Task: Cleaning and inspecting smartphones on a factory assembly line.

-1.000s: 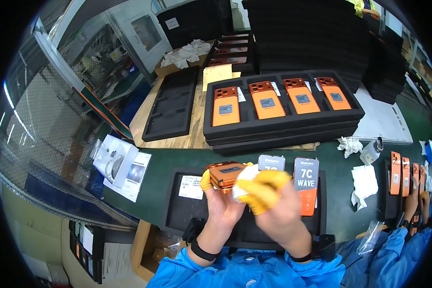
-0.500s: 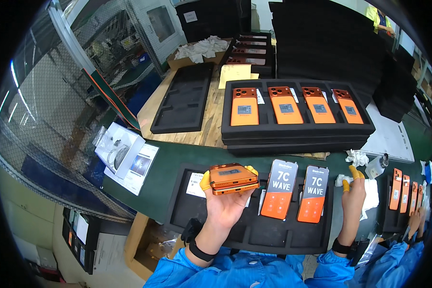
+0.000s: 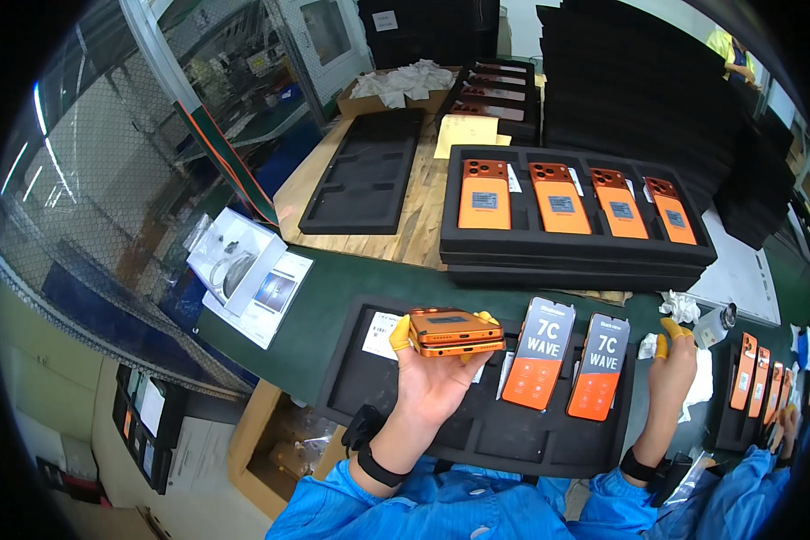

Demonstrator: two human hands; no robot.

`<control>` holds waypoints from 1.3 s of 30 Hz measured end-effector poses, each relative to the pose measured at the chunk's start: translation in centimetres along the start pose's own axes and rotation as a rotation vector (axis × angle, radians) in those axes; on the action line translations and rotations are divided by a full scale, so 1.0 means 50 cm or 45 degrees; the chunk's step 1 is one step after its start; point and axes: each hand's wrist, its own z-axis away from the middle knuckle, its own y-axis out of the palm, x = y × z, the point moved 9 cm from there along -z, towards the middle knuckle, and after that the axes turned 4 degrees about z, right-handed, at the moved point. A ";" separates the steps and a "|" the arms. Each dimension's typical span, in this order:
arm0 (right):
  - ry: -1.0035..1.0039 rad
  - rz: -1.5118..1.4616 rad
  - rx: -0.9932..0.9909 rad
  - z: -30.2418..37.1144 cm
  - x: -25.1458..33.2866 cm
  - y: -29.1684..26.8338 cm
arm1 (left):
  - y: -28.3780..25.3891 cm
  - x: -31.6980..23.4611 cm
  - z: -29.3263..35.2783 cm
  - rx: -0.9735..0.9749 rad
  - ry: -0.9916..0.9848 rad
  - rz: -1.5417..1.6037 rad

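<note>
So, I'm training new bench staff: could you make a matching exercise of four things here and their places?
1. Stacked orange smartphones
2. Four smartphones with cameras showing
3. Heap of white wipes
4. Dark-capped bottle

A. In the rear cardboard box
B. Just right of the right hand
C. In the left hand
D. In the stack's top foam tray

Pairs: 1-C; 2-D; 3-A; 4-B

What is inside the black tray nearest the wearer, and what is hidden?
The tray holds two orange-and-grey phones and white paper. Anything beneath them or behind the left hand cannot be seen.
</note>
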 end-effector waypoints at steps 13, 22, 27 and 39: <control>-0.068 -1.322 0.305 0.042 0.149 -0.057 | -0.001 -0.015 0.015 -0.062 0.057 -0.798; -0.339 -1.804 1.472 0.262 0.474 -0.004 | 0.015 -0.077 0.101 0.152 -0.148 -1.593; -0.005 -2.194 1.841 0.312 0.488 0.036 | -0.010 -0.132 0.126 0.102 -0.264 -1.730; 0.975 -2.395 1.251 0.274 0.434 0.132 | 0.036 -0.285 0.087 0.050 -0.017 -1.707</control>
